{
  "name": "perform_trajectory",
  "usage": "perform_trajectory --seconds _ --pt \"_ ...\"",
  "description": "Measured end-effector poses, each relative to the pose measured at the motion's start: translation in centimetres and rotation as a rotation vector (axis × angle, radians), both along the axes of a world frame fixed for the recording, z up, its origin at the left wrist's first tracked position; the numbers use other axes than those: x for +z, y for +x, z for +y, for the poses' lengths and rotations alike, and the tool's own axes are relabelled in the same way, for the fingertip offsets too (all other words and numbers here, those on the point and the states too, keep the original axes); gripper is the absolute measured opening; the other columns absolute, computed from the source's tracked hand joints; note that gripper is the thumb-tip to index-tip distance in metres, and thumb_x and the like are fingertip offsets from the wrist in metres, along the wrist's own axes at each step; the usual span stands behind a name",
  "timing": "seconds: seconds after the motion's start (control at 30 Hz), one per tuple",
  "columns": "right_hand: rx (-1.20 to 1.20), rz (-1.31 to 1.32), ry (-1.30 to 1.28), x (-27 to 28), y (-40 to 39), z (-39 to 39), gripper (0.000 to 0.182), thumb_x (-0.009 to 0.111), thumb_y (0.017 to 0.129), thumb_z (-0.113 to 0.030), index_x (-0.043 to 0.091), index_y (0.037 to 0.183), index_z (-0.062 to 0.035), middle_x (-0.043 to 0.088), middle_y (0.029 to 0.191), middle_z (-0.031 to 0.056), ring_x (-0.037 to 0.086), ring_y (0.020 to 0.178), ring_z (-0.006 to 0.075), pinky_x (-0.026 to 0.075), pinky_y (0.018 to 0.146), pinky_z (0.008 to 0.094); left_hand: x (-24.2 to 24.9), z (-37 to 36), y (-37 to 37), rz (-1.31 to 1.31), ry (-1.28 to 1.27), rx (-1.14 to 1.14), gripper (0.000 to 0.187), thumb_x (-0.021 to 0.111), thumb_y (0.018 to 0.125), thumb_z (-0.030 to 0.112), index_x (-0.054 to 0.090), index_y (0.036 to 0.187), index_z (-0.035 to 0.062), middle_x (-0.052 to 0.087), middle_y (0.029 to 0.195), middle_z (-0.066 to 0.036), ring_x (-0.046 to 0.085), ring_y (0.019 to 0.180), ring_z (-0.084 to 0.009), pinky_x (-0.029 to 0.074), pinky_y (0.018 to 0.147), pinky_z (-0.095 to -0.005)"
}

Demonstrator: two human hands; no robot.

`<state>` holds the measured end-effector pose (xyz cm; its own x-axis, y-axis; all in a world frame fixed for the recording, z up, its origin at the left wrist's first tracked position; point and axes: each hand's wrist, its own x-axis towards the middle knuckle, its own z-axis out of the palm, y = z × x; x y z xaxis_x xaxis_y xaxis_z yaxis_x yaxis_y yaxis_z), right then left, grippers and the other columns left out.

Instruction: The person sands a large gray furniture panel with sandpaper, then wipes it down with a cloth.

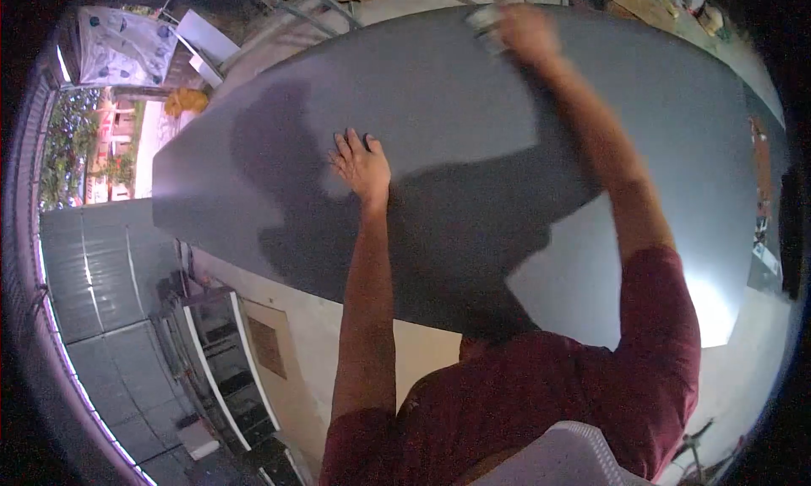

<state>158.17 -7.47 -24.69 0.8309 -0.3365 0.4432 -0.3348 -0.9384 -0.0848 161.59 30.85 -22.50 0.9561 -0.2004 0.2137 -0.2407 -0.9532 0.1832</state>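
A large dark grey board (pixel 456 89) spreads out in front of me, its surface flat and smooth. My left hand (pixel 363 167) lies on it left of the middle, palm down, fingers stretched and slightly apart. At the board's far edge my right hand (pixel 530 34) is smeared by motion. Its fingers are closed on a pale, flat piece like a cloth or pad (pixel 486 19), pressed against or close to the surface; blur hides its exact kind. Shadows of my head and arms fall across the board.
Metal bars (pixel 317 5) and mixed clutter (pixel 646 9) lie beyond the far edge. At lower left stands a white-framed rack (pixel 221 368), near a metal-sheet wall (pixel 110 275). A yellow bundle (pixel 186 103) sits by the opening to the outside. Bright light glares at the board's right corner.
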Motion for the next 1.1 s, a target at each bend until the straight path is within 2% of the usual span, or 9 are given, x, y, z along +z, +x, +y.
perform_trajectory --seconds 0.13,0.27,0.43,0.5,0.6,0.7,1.0,1.03,1.1 --pt "-0.708 0.071 0.225 -1.4 -17.5 -24.7 0.034 0.040 0.094 -0.031 0.054 0.120 -0.0136 0.060 0.116 0.0138 0.057 0.106 0.0343 0.044 0.087 0.0452 0.7 -0.3 0.1 0.043 -0.017 0.014 0.054 0.035 0.094 0.036 0.035 0.139 0.0048 0.027 0.146 -0.021 0.018 0.134 -0.0471 0.013 0.108 -0.0578" --pt "-0.790 0.092 0.080 -2.0 -33.2 -32.2 0.040 0.040 0.095 -0.029 0.046 0.134 -0.0270 0.046 0.138 0.0005 0.051 0.119 0.0225 0.040 0.098 0.0388 0.3 -0.1 0.8 0.022 -0.006 0.027 0.054 0.034 0.095 0.035 0.034 0.139 0.0041 0.026 0.146 -0.022 0.018 0.134 -0.0476 0.012 0.108 -0.0589" --pt "-1.088 0.071 0.339 5.6 -24.2 -18.7 0.042 0.045 0.090 -0.039 0.054 0.126 -0.0191 0.057 0.127 0.0026 0.057 0.110 0.0248 0.043 0.093 0.0410 0.5 -0.3 0.4 0.023 0.034 0.021 0.054 0.035 0.095 0.035 0.034 0.139 0.0042 0.026 0.146 -0.022 0.019 0.134 -0.0473 0.013 0.108 -0.0584" --pt "-0.844 -0.032 0.048 -3.0 -15.6 -22.5 0.030 0.049 0.089 -0.032 0.062 0.104 -0.0100 0.065 0.101 0.0128 0.063 0.095 0.0289 0.050 0.077 0.0425 0.3 -0.2 0.4 0.042 0.003 0.033 0.054 0.036 0.095 0.036 0.036 0.138 0.0044 0.027 0.146 -0.022 0.020 0.134 -0.0468 0.014 0.108 -0.0574" --pt "-0.203 0.147 0.049 3.0 -2.2 -3.3 0.022 0.055 0.082 -0.020 0.064 0.098 -0.0075 0.064 0.093 0.0141 0.063 0.086 0.0295 0.050 0.070 0.0438 0.3 -0.3 0.2 -0.011 0.053 0.003 0.053 0.037 0.094 0.036 0.038 0.137 0.0047 0.029 0.145 -0.021 0.023 0.133 -0.0464 0.017 0.107 -0.0568" --pt "0.231 0.166 0.197 2.3 8.2 8.8 0.029 0.051 0.085 -0.026 0.062 0.110 -0.0151 0.059 0.111 0.0120 0.054 0.107 0.0304 0.038 0.091 0.0524 0.5 -0.6 0.0 -0.069 0.061 -0.022 0.051 0.041 0.094 0.034 0.041 0.135 0.0044 0.032 0.144 -0.021 0.030 0.129 -0.0469 0.022 0.105 -0.0569" --pt "0.118 0.141 0.292 1.2 12.8 3.6 0.044 0.049 0.087 -0.045 0.051 0.126 -0.0255 0.060 0.116 0.0104 0.057 0.110 0.0306 0.043 0.090 0.0517 -2.3 0.8 2.0 -0.364 -0.002 -0.184 0.041 0.051 0.090 0.026 0.053 0.121 -0.0014 0.049 0.128 -0.024 0.046 0.116 -0.0450 0.033 0.099 -0.0557" --pt "0.197 0.610 -0.107 8.9 5.5 2.9 0.049 0.058 0.089 -0.028 0.046 0.132 -0.0087 0.037 0.143 0.0122 0.044 0.124 0.0348 0.041 0.098 0.0445 -3.0 1.6 2.4 -0.349 -0.008 -0.189 0.041 0.051 0.090 0.026 0.053 0.121 -0.0014 0.049 0.128 -0.024 0.046 0.116 -0.0450 0.033 0.099 -0.0557" --pt "-0.008 0.645 0.122 7.9 2.3 -3.5 0.033 0.047 0.094 -0.023 0.054 0.123 -0.0087 0.051 0.130 0.0133 0.048 0.120 0.0317 0.044 0.094 0.0404 -4.5 3.2 3.7 -0.386 0.008 -0.324 0.041 0.050 0.090 0.026 0.054 0.118 -0.0037 0.051 0.125 -0.025 0.047 0.117 -0.0428 0.033 0.100 -0.0554"
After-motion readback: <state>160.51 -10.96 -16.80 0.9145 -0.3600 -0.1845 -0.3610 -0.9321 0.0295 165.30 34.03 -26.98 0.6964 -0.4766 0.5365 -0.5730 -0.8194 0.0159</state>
